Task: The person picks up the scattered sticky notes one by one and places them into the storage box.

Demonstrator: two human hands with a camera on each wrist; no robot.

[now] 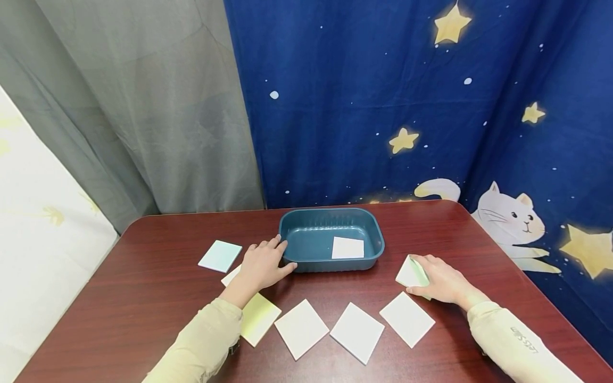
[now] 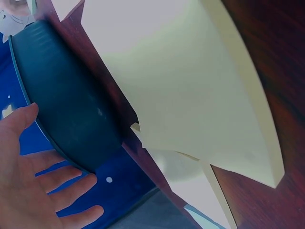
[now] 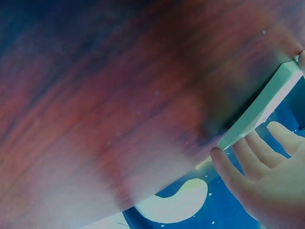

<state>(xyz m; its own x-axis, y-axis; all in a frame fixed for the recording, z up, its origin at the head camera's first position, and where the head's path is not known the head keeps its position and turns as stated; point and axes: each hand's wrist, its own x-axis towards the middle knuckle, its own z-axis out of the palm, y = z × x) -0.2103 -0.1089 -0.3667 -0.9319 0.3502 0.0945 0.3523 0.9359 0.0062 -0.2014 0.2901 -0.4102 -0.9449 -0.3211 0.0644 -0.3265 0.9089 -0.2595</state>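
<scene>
Red-brown woodgrain table: teal tray on it at 12 o'clock, mint pad at 10, yellow pad at 8, two pale pads at 5–6, white pad at 4.

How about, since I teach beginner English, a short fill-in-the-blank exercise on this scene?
In the head view, the left hand touches the teal plastic basin at its ____ end.
Exactly ____ white note lies inside the basin.
The right hand touches the sticky-note pad farthest to the ____ in that view.
The white cat is printed on a ____ curtain.

Missing words: left; one; right; blue.
</scene>
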